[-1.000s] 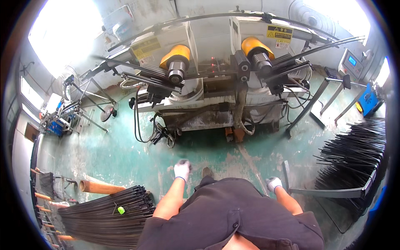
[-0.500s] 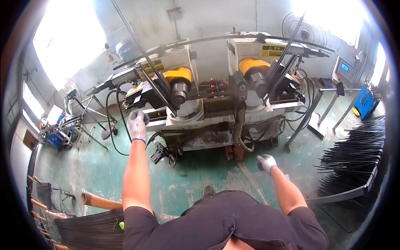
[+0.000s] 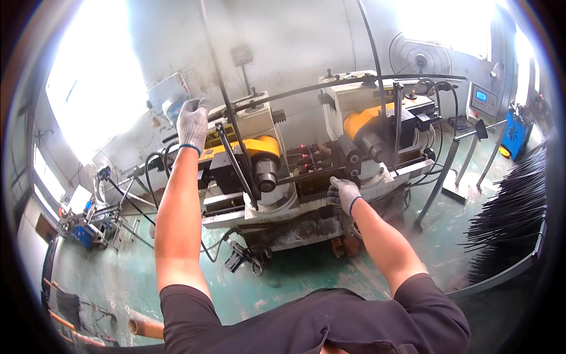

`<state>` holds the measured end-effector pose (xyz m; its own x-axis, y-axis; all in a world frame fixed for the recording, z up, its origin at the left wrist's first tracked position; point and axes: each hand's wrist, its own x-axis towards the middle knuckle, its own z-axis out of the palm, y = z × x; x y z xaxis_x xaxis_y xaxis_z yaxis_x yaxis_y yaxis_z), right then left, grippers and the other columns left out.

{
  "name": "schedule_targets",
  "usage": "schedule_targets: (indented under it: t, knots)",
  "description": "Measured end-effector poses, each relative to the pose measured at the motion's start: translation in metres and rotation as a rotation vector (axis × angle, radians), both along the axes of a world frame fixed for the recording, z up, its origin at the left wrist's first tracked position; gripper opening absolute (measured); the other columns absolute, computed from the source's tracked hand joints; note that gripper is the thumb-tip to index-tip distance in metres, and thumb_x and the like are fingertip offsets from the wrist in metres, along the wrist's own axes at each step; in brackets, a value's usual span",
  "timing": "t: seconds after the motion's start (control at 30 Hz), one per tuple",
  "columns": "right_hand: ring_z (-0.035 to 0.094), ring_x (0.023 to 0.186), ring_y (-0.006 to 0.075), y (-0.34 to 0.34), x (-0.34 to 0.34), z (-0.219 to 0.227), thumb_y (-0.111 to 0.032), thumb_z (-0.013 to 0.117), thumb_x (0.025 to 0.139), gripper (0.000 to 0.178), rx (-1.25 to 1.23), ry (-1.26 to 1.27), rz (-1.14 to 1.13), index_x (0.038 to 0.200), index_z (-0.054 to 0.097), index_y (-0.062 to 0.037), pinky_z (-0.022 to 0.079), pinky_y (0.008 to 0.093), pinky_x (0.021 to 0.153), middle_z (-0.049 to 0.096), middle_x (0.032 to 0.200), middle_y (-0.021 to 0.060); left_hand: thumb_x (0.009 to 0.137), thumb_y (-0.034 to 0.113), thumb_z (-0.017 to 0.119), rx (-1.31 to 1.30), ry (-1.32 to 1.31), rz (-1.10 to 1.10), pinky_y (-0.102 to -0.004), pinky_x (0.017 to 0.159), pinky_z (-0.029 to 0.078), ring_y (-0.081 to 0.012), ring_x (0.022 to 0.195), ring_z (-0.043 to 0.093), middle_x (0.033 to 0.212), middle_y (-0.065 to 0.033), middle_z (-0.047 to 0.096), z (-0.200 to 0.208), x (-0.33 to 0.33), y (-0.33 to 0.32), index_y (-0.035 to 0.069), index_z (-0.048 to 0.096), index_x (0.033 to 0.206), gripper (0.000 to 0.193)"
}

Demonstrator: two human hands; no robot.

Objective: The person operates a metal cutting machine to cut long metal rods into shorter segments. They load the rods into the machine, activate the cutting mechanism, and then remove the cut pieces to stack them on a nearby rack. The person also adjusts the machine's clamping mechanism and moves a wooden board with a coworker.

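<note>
My left hand, in a pale knitted glove, is raised beside the left bending head of a large machine. Its fingers are loosely bent and apart, close to a thin upright rod, with no contact visible. Lower down, my right hand, gloved too, reaches in front of the dark centre post, fingers spread and holding nothing that I can see. The right bending head has a yellow arm and a ribbed grey cylinder. Another tall rod rises beside it, and a long dark bar spans both heads.
Black rods fill a rack at the right. A control box with a lit screen stands beyond the machine, near a blue unit. A foot pedal and cables lie on the green floor. Wooden poles are at lower left.
Both hands have risen: the left past the left bending head, the right from over the floor to the machine's front. The tall rod at right now stands more upright, and the view has shifted.
</note>
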<state>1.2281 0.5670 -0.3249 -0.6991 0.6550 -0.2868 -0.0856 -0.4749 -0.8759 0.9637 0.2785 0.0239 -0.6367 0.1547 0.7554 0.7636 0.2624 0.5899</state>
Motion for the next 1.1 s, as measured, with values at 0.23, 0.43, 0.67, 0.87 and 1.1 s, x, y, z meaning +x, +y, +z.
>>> schedule_targets:
  t: [0.23, 0.43, 0.67, 0.87, 1.1]
  knots:
    - [0.066, 0.084, 0.0288, 0.029, -0.071, -0.023, -0.038, 0.077, 0.100, 0.031, -0.390, 0.150, -0.216, 0.109, 0.066, -0.0111, 0.058, 0.0493, 0.074, 0.062, 0.087, 0.0063, 0.098, 0.029, 0.077, 0.006, -0.154, -0.252, -0.0347, 0.076, 0.053, -0.0179, 0.078, 0.066, 0.085, -0.0078, 0.072, 0.026, -0.019, 0.082, 0.001, 0.072, 0.105, 0.029]
    - [0.069, 0.095, 0.0316, 0.044, -0.095, -0.017, -0.035, 0.061, 0.111, 0.023, -0.476, 0.563, -0.166, 0.111, 0.065, -0.0118, 0.055, 0.0575, 0.089, 0.070, 0.095, 0.0082, 0.099, 0.018, 0.074, 0.259, -0.321, -0.452, -0.0309, 0.058, 0.055, -0.0146, 0.070, 0.069, 0.086, -0.0040, 0.070, 0.024, -0.013, 0.106, 0.005, 0.068, 0.108, 0.017]
    - [0.069, 0.083, 0.0287, 0.044, -0.094, 0.007, -0.031, 0.051, 0.114, 0.025, -0.713, 0.567, -0.205, 0.103, 0.060, -0.0105, 0.057, 0.0535, 0.082, 0.067, 0.091, 0.0065, 0.098, 0.018, 0.072, 0.232, -0.167, -0.337, -0.0313, 0.059, 0.054, -0.0145, 0.067, 0.070, 0.082, -0.0048, 0.070, 0.049, -0.024, 0.105, 0.004, 0.068, 0.104, 0.016]
    - [0.070, 0.087, 0.0298, 0.061, -0.098, -0.007, -0.027, 0.047, 0.114, 0.026, -0.752, 0.573, -0.197, 0.101, 0.063, -0.0106, 0.053, 0.0567, 0.092, 0.071, 0.091, 0.0071, 0.098, 0.017, 0.071, 0.244, -0.211, -0.342, -0.0312, 0.060, 0.055, -0.0155, 0.065, 0.071, 0.083, -0.0051, 0.069, 0.051, -0.009, 0.102, 0.002, 0.067, 0.107, 0.019]
    - [0.071, 0.088, 0.0298, 0.055, -0.097, -0.006, -0.027, 0.050, 0.114, 0.027, -0.731, 0.564, -0.189, 0.101, 0.065, -0.0100, 0.053, 0.0569, 0.094, 0.073, 0.091, 0.0071, 0.096, 0.016, 0.071, 0.239, -0.234, -0.328, -0.0318, 0.060, 0.057, -0.0162, 0.067, 0.072, 0.087, -0.0055, 0.070, 0.056, -0.006, 0.102, 0.001, 0.068, 0.112, 0.022]
